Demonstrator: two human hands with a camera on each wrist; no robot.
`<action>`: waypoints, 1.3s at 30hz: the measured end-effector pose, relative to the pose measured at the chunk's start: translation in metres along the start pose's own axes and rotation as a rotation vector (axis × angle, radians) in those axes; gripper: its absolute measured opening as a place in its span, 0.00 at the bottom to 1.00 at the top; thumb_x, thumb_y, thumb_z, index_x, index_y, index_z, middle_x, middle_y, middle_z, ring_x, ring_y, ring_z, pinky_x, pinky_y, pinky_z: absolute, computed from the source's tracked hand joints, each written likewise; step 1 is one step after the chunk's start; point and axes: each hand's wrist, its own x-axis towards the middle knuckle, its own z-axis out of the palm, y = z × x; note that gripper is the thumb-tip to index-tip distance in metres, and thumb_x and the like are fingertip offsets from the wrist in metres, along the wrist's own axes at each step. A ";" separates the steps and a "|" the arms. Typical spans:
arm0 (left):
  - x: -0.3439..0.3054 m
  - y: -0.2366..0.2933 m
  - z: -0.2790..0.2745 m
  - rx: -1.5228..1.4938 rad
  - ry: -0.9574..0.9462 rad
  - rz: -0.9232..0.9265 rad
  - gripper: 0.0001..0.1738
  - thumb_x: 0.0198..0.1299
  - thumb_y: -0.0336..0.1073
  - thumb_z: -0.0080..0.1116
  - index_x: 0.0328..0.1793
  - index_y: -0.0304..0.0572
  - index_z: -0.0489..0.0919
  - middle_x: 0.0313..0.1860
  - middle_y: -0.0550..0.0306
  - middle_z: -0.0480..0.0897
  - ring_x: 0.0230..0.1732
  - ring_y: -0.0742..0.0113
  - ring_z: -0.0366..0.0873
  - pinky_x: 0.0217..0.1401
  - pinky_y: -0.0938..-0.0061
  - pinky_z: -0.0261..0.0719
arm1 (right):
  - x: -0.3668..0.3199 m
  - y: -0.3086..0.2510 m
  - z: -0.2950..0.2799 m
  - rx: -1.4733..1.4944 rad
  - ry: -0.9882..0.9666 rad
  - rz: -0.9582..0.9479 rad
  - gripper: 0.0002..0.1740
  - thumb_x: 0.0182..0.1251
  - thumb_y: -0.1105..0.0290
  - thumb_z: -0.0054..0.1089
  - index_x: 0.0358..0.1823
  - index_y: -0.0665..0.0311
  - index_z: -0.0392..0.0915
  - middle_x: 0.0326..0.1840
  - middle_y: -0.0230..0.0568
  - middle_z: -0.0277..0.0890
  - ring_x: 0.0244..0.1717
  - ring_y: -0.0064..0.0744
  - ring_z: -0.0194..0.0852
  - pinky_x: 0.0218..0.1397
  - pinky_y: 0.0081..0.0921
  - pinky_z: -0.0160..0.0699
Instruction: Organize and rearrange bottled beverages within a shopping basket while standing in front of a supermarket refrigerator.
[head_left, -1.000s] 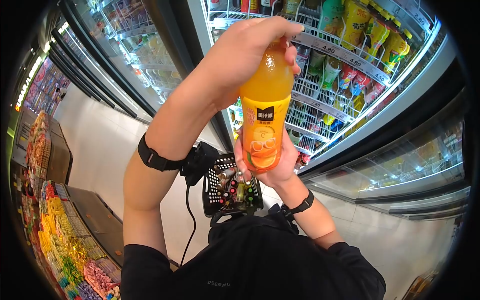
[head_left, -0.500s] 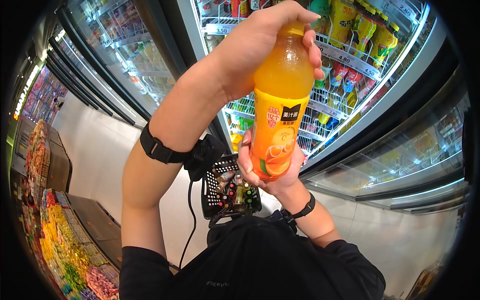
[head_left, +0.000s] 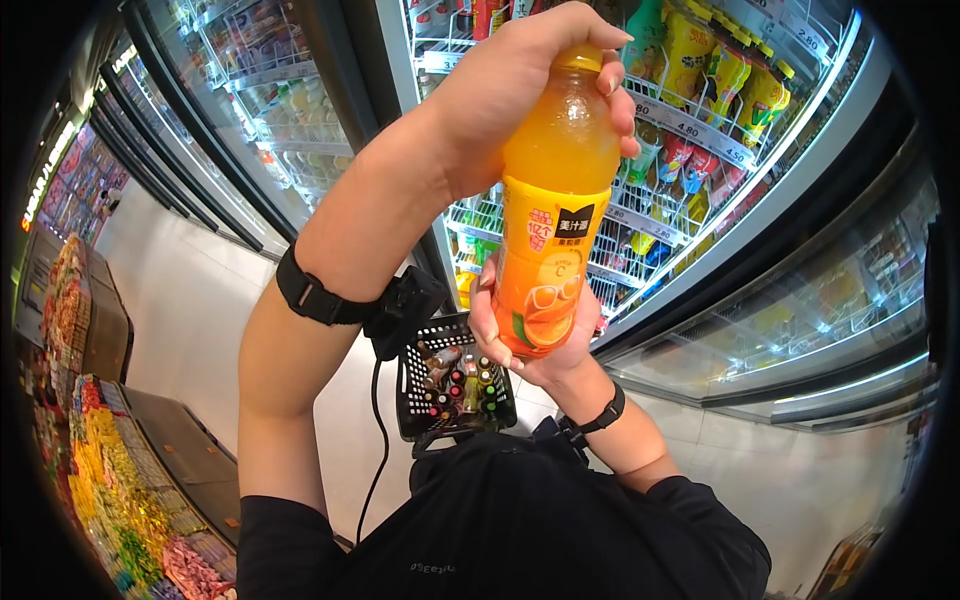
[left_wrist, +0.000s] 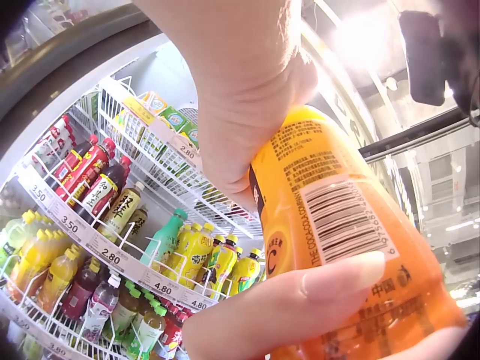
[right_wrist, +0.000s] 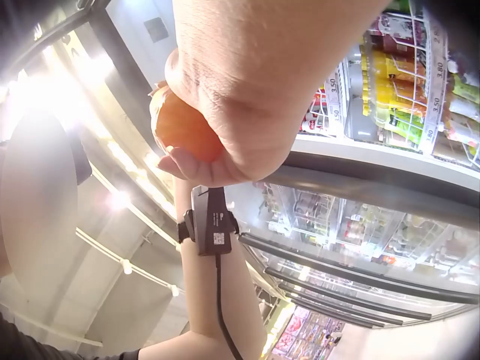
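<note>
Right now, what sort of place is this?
Probably a supermarket or convenience store, at the drinks coolers: wire shelves of bottled drinks with price tags, a black shopping basket below the held orange juice bottle, and a packaged snack display across the aisle.

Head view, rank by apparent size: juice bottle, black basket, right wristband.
1. juice bottle: largest, though it is also nearest the camera.
2. black basket: mid-sized and farther away.
3. right wristband: smallest.

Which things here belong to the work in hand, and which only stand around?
In hand: bottle, left hand gripping its top, right hand holding its base.
Standing around: basket, shelf drinks, sweets.
</note>
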 end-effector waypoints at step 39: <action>-0.065 -0.124 -0.096 0.415 0.188 0.305 0.24 0.75 0.49 0.38 0.46 0.35 0.77 0.49 0.44 0.83 0.59 0.54 0.79 0.75 0.62 0.65 | 0.030 0.001 -0.061 -1.248 0.191 0.014 0.40 0.53 0.61 0.81 0.64 0.66 0.68 0.53 0.45 0.81 0.54 0.33 0.83 0.63 0.34 0.80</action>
